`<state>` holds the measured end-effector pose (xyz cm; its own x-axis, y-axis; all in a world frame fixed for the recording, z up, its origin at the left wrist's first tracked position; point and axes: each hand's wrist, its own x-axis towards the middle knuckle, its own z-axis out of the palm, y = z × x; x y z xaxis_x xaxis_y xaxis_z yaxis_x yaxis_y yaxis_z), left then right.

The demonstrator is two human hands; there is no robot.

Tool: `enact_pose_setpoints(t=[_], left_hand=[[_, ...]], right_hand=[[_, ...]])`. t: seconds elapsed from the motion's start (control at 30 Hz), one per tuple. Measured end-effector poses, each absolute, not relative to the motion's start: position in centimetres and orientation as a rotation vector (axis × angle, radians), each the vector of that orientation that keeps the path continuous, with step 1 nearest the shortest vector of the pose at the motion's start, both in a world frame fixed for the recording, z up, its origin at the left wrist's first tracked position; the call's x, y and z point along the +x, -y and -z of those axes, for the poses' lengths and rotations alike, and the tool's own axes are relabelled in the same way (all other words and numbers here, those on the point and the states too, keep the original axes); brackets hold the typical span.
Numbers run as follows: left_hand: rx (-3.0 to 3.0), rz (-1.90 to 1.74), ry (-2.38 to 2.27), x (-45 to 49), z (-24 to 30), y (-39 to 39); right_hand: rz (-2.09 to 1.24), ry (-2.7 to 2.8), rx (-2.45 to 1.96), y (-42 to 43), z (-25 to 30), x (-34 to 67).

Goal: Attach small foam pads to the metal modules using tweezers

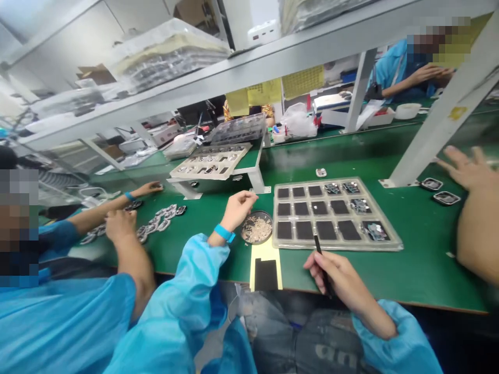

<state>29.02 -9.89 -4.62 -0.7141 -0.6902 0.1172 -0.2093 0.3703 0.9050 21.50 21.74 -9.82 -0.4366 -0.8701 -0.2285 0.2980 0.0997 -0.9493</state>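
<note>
My right hand [337,272] grips slim black tweezers [318,245], their tip pointing up over the front row of a clear compartment tray [393,244]. Dark pads line the tray's pockets, and small circuit boards [376,231] lie in several at its right side. A tiny light piece [315,208] rests on a middle-row pad. My left hand [238,209], with a blue wristband, is closed in a pinch by the far-left rim of a round dish [257,228] of small beige pieces; anything between its fingertips is hidden. Below the dish lies a yellow sheet with a black pad [265,274].
A co-worker's hands [120,226] are at left among several small metal-framed parts [161,215]. Another person's hand [468,166] reaches in at right beside two dark frames [446,198]. A raised stand [255,174] bears trays; a shelf post [424,119] stands at right.
</note>
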Motion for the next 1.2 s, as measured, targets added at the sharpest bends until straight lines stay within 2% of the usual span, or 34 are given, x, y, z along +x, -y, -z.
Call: enact_pose_setpoints(t=[0.1,0.23,0.4,0.53,0.73,0.9,1.03,1.1,1.2], left_hand=[[0.455,1.267,2.386,23.7,2.7,7.0],[0.157,0.799,2.806,12.2,2.5,5.8],[0.216,0.728,2.968,1.0,4.8,6.3],[0.27,0.765,3.025,-0.9,5.6,6.8],[0.303,0.954,2.867,7.1,2.8,8.0],[0.078,1.478,2.392,23.5,0.4,6.8],[0.341,1.881,2.126,35.6,3.3,4.0],[0.498,1.858,2.109,39.3,5.7,3.0],[0.643,1.508,2.312,41.8,8.5,1.9]], right_hand=[[1.575,-1.403,-0.666,-22.0,10.2,21.3],[1.543,-1.427,-0.666,-22.1,10.2,21.4],[1.509,-1.425,-0.644,-22.1,10.2,21.6],[1.5,-1.409,-0.533,-21.9,9.9,21.6],[1.589,-1.454,-0.562,-22.1,8.9,21.6],[1.651,-1.661,-0.697,-21.3,9.3,22.1],[1.643,-1.804,-0.733,-19.0,9.4,23.9],[1.62,-1.851,-0.854,-17.3,9.5,24.8],[1.55,-1.938,-1.061,-15.3,9.9,25.5]])
